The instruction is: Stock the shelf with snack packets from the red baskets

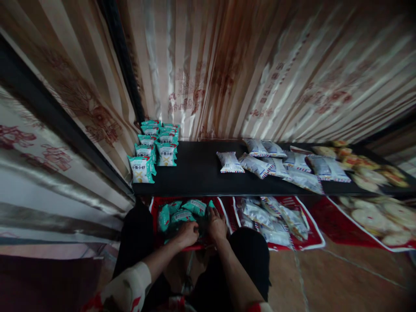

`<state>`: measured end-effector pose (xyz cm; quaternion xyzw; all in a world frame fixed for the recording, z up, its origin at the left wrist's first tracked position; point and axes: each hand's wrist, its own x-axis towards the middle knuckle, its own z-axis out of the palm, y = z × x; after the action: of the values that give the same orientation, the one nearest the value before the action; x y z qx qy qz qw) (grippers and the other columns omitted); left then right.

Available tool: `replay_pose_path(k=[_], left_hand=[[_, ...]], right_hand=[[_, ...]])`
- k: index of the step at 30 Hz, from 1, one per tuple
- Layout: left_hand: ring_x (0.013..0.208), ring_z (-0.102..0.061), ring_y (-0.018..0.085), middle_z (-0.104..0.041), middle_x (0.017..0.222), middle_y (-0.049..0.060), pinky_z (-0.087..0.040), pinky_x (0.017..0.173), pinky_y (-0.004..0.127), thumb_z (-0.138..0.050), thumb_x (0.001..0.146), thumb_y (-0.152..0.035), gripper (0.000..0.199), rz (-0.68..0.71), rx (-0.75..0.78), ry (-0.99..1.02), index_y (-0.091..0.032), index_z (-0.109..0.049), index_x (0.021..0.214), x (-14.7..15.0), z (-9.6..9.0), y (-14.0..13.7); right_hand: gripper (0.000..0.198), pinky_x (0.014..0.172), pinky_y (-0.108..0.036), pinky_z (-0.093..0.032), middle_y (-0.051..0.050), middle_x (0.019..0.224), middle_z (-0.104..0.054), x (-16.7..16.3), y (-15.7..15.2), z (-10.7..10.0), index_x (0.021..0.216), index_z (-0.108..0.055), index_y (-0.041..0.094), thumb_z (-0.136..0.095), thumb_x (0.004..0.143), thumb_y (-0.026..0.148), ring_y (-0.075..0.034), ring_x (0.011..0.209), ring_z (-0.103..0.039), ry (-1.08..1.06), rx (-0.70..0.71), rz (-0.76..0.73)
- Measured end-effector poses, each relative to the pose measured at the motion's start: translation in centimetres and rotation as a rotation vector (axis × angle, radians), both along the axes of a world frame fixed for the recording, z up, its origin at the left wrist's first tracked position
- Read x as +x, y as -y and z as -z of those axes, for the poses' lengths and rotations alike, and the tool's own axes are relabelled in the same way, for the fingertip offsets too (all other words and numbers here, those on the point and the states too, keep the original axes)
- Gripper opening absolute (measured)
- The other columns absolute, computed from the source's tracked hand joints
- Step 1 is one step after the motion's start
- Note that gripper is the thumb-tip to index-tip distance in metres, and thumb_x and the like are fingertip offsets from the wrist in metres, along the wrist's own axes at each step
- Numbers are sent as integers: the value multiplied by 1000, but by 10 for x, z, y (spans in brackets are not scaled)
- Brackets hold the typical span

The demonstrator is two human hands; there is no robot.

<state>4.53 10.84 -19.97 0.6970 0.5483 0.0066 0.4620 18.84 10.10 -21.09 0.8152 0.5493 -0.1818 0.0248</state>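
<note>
My left hand is at the near side of a red basket with a white rim, its fingers curled in. Whatever lies under those fingers is hidden. At the basket's right side, my right hand closes on a teal snack packet, whose tip shows above the fingers. Several more teal packets lie loosely in the basket, left of and beyond both hands. On the black shelf behind, teal-and-white packets stand upright in two rows at the left end.
White-and-blue packets lie on the shelf's middle, with yellowish packs farther right. A second red basket holds silvery packets, and a third basket holds round pale packs. Striped curtains hang behind; a dark post rises at left.
</note>
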Motion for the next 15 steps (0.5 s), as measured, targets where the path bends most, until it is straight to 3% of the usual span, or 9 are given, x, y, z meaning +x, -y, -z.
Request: replay_pose_path(k=[5,8,12,15], left_hand=[[111,-57,20,-65,114,7,-40,100,30,-48,78,-15,32,-48,-10,30,-18,-64,106,-9,-4,0],[107,-59,22,-67,110,7,-41,98,33,-50,77,-16,30,-91,-43,81,-17,-65,103,-16,-5,2],[97,-62,21,-67,104,7,-50,83,30,-46,82,-22,27,-206,-127,187,-16,-63,103,-25,-10,5],[92,-63,19,-65,107,8,-53,70,25,-41,87,-28,28,-313,-201,292,-16,-59,105,-32,-19,6]], right_hand=[[49,88,-45,-45,-5,144,-44,5,2,-25,132,-50,23,-35,86,15,-33,124,-44,-14,130,-32],[48,95,-41,-42,-7,140,-49,11,10,-41,128,-54,22,-42,82,16,-30,121,-49,-100,283,-30],[45,95,-38,-45,-9,123,-62,16,28,-56,114,-63,21,-53,71,17,-26,110,-59,-418,442,71],[41,78,-38,-53,-8,100,-71,15,43,-69,108,-66,18,-62,68,28,-27,89,-67,-842,402,275]])
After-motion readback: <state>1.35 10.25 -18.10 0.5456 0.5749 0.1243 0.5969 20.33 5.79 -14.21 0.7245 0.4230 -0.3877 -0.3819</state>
